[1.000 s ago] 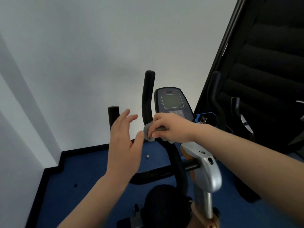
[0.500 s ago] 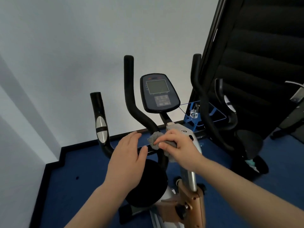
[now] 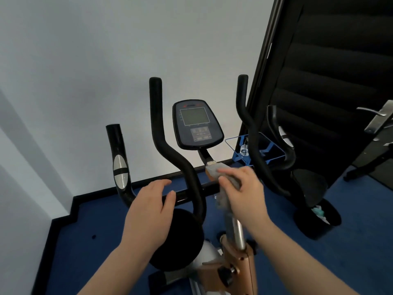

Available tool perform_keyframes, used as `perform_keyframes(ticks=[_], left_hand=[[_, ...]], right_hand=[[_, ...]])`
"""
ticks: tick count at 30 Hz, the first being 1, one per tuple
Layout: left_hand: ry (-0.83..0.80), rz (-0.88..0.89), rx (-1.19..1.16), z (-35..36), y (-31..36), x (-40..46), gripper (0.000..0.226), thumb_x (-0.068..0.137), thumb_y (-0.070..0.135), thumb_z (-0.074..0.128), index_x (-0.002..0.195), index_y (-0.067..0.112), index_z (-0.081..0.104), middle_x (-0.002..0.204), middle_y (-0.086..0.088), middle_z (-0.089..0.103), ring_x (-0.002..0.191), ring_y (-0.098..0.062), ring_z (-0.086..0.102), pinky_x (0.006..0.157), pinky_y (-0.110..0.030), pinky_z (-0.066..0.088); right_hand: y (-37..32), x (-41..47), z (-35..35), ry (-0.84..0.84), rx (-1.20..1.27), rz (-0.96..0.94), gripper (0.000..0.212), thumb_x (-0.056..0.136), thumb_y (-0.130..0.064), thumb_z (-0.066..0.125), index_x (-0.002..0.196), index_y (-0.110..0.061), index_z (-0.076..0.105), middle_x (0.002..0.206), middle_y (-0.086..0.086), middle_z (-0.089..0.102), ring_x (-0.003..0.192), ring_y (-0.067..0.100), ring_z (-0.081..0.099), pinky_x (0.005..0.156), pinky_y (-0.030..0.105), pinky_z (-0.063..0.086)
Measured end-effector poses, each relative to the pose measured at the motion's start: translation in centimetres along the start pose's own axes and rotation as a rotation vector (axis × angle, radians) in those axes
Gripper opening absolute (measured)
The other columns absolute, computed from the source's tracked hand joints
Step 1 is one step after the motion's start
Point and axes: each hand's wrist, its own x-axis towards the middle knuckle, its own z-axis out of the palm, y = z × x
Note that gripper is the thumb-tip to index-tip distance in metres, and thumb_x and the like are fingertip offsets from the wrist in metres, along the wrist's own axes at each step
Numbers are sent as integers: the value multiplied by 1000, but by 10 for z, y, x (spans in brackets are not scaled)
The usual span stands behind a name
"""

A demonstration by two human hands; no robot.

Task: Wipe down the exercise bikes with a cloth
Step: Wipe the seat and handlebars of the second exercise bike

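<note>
My right hand (image 3: 244, 192) has moved off the black handlebar (image 3: 189, 173) onto the grey head of the steering column, fingers closed over the grey cloth (image 3: 223, 179) and pressing it flat there. The handlebar pass appears complete; the column is now being wiped. My left hand (image 3: 151, 209) hovers open and empty, just left of the cloth. The console (image 3: 196, 124) stands beyond my grip, unwiped as far as I can tell. Blue carpet (image 3: 85, 241) lies below; a waste bin (image 3: 319, 220) stands to its right.
</note>
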Motion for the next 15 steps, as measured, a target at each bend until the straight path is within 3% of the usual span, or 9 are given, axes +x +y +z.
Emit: perform_keyframes(ticks=[1,3,5,8,11,13,15], left_hand=[[4,-8,-3,0,0,0,37,94,38,41,129,27,50,128,12,55,119,-5,45,87,-22,34],[5,-28,-14,1,-1,-1,36,94,37,42,128,28,50,127,12,55,119,-6,45,88,-24,34],[7,-35,-22,0,-1,-1,36,94,36,42,128,27,51,126,11,55,119,-7,45,88,-24,34],[8,-37,-16,0,-1,-2,36,94,37,42,127,27,51,125,11,56,118,-7,45,87,-24,34],[-2,-45,-16,0,-1,-2,36,94,38,41,128,29,50,126,12,56,118,-5,45,85,-23,34],[-4,-48,-12,1,-1,-2,36,94,39,41,128,29,50,126,13,55,118,-5,45,85,-23,34],[-2,-49,-13,0,-2,-2,37,94,39,41,128,29,50,126,12,56,118,-6,45,86,-24,35]], right_hand=[[-3,5,7,39,-143,16,15,92,-23,60,103,-26,69,104,-4,53,88,7,57,83,24,50],[-8,7,32,-37,-340,52,20,97,-25,49,106,-22,67,109,-2,52,89,15,57,83,33,50],[-12,3,53,-80,-305,81,25,98,-24,44,105,-17,67,110,2,54,94,22,57,87,37,46],[-9,-1,44,-142,-195,47,24,97,-22,47,109,-20,68,106,0,57,96,19,58,89,33,45],[-3,10,14,-285,-481,-100,24,95,-22,50,110,-28,68,99,-5,51,84,17,57,74,34,51],[-4,24,9,-261,-645,-135,22,93,-17,51,97,-24,71,94,-3,47,76,20,56,61,28,44],[-13,32,23,-260,-671,-111,18,91,-15,52,94,-18,70,90,-5,48,83,20,58,64,21,34]])
